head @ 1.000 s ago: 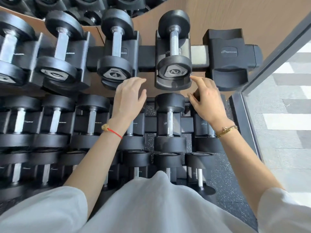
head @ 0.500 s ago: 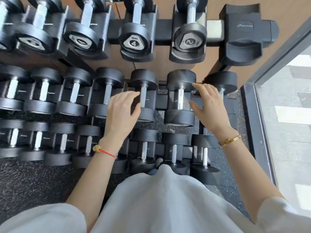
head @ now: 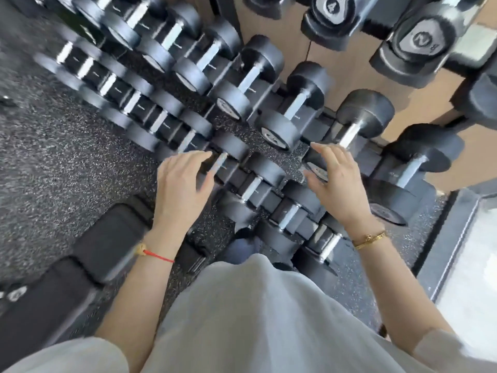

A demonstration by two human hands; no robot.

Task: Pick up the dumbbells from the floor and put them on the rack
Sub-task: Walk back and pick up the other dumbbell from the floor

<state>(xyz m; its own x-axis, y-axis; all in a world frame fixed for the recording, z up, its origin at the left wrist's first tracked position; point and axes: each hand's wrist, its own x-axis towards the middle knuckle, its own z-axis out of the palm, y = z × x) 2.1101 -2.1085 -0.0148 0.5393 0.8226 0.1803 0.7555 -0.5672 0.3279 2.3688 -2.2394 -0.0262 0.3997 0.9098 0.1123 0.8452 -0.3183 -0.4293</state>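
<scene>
Speckled rubber floor (head: 67,162), dumbbell rack (head: 301,154) on it, black bench (head: 88,251) beside

Far dumbbells (head: 107,57) at ten o'clock smeared by motion blur, top rack (head: 430,36) cut off at one o'clock, bench (head: 80,265) blurred at eight o'clock.

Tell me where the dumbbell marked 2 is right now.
In the head view, the dumbbell marked 2 sits in a rack cradle at the top right, just right of the dumbbell marked 4, well above the right hand.
</scene>
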